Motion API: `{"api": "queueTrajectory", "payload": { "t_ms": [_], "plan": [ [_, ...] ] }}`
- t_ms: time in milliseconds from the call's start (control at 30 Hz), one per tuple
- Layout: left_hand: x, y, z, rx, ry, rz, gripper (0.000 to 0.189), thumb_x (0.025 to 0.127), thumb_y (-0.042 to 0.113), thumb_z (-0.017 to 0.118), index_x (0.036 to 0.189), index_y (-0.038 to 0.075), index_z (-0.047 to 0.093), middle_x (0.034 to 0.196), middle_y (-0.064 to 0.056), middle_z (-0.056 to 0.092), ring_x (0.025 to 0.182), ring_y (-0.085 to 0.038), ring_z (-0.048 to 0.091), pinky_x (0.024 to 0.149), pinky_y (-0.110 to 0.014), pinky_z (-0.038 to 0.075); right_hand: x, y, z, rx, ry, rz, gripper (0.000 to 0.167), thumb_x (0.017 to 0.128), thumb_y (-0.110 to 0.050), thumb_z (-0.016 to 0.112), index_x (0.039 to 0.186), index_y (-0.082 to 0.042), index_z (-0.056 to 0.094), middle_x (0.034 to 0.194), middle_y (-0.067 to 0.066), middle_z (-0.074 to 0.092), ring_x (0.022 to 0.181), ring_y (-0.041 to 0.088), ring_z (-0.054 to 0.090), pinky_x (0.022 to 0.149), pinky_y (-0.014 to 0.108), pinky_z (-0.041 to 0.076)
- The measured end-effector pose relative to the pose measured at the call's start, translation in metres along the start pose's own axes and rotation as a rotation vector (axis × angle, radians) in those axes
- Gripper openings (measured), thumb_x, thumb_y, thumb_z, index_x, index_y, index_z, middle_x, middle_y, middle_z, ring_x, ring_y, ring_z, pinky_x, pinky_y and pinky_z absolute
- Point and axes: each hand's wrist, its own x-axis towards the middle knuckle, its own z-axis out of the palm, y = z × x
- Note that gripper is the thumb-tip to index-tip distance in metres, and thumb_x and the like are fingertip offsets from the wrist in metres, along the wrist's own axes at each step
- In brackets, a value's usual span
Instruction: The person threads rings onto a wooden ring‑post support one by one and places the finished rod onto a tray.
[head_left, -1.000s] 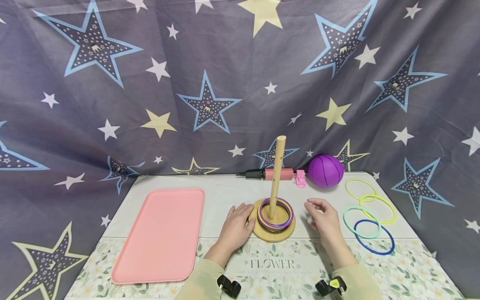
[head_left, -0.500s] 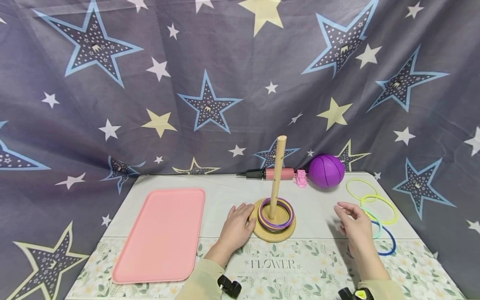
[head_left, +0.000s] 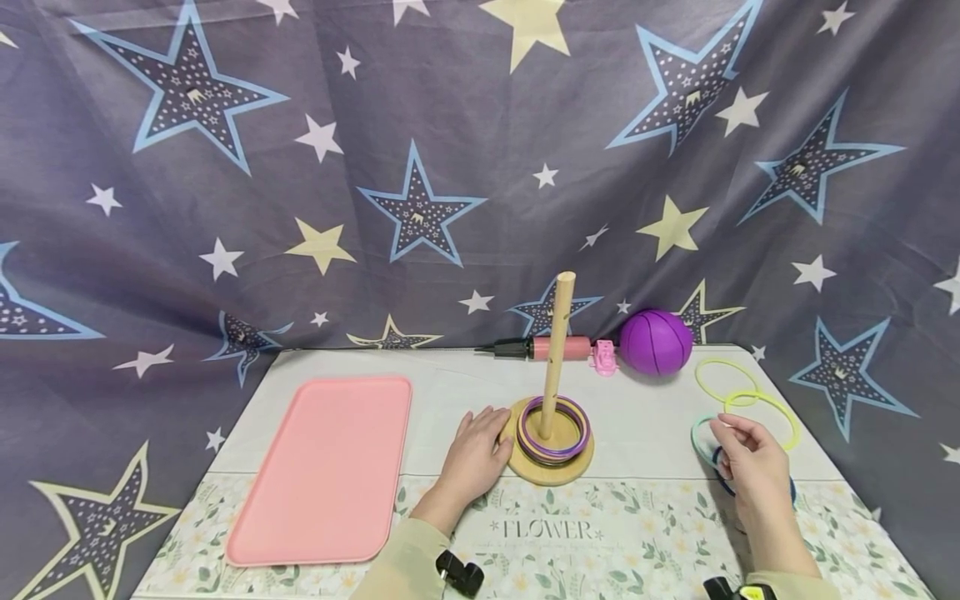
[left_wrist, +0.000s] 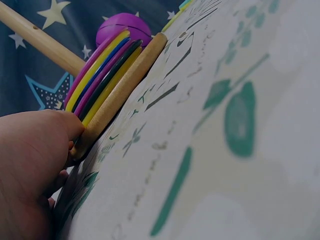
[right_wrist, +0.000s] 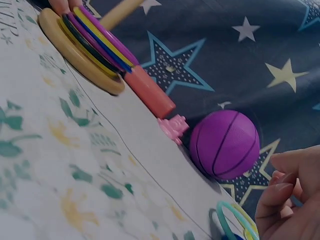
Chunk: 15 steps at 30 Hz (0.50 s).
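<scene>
A wooden ring-toss stand (head_left: 547,477) with an upright post (head_left: 557,358) stands mid-table. Several coloured rings (left_wrist: 107,65) lie stacked around its post. My left hand (head_left: 471,454) rests against the left edge of the round base, thumb and fingers touching it. To the right, my right hand (head_left: 759,471) hovers over a mint ring (head_left: 695,437) and a dark blue ring (head_left: 792,493), hiding part of both. Its fingers hang loosely bent, and I see nothing held in them. Two yellow rings, one thick (head_left: 787,417) and one thin (head_left: 699,375), lie behind that hand.
A pink tray (head_left: 322,467) lies on the left. Along the back are a red and black hand pump (head_left: 558,348), a small pink plastic piece (head_left: 604,357) and a purple ball (head_left: 656,343). A star-patterned curtain (head_left: 450,292) rises behind the table.
My right hand has moved right from beside the stand and is now over the mint and dark blue rings. The left hand stays at the base. The rings look unmoved.
</scene>
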Motion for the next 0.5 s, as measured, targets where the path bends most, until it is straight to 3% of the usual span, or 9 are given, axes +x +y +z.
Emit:
{"api": "queueTrajectory", "payload": {
  "t_ms": [267,500],
  "plan": [
    [0.000,0.000,0.000,0.007,0.001,0.001,0.050,0.112,0.023,0.063,0.157,0.003,0.060,0.160,-0.011,0.061,0.157,-0.033,0.046,0.136,-0.058,0.019,0.008,0.002,-0.016,-0.026,0.053,-0.006,0.019,0.105,-0.017,0.078,0.122,-0.014,0.071,0.086,-0.011,0.065,0.061,0.008,0.051,0.048,0.020,0.046],
    [-0.001,0.000,-0.001,0.013,-0.001,0.004,0.050,0.112,0.024,0.063,0.157,0.004,0.060,0.160,-0.011,0.061,0.157,-0.033,0.046,0.136,-0.058,0.019,0.016,0.006,-0.035,-0.118,0.090,-0.008,0.026,0.105,-0.023,0.078,0.128,-0.014,0.068,0.087,-0.012,0.065,0.061,0.010,0.054,0.048,0.022,0.049]
  ]
}}
